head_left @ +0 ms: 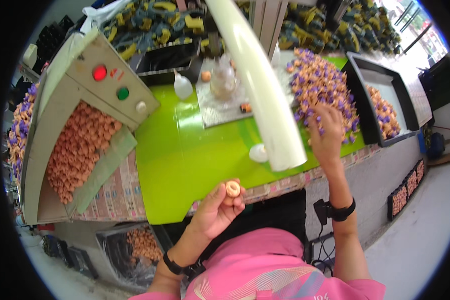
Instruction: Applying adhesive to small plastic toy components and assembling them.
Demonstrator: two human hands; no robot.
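Piece (232,189), peach, ring-topped, pinched in left hand (216,212) at near edge of green surface (185,155), seemed light, softish, best held by its sides; right hand (328,136), grasp unclear, touched purple-and-peach pile (319,82) toward right edge.

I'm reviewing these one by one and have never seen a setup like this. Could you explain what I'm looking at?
No robot here: just a person at work. The one picture comes from a head-worn fisheye camera looking down, so straight edges bend. The bare left hand holds a small orange piece with a ring-shaped top. The bare right hand is at a pile of orange and purple pieces on the green surface. A black tray stands right of the pile; a white pipe slants over the middle.
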